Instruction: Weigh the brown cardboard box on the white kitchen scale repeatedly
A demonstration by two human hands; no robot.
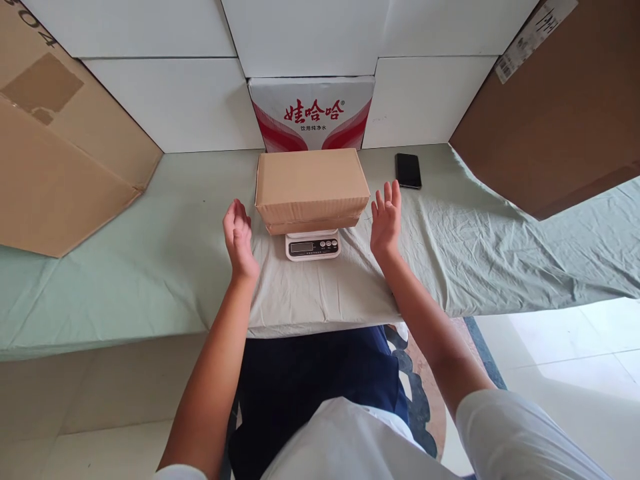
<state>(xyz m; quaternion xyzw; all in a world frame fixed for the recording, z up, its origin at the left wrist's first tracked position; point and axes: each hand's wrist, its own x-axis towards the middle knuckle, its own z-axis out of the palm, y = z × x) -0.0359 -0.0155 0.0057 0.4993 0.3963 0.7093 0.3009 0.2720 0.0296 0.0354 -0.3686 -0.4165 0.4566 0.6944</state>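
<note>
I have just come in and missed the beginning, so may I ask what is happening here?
A person holds the left hand and the right hand open, one on each side of a cardboard box, apparently not touching it. The box rests on a white scale, with only its front end showing. A black phone lies on the green cloth beyond the right hand.

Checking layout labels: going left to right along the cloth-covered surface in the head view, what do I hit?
Large tan carton → left hand → small cardboard box → right hand → black phone → large brown carton.
</note>
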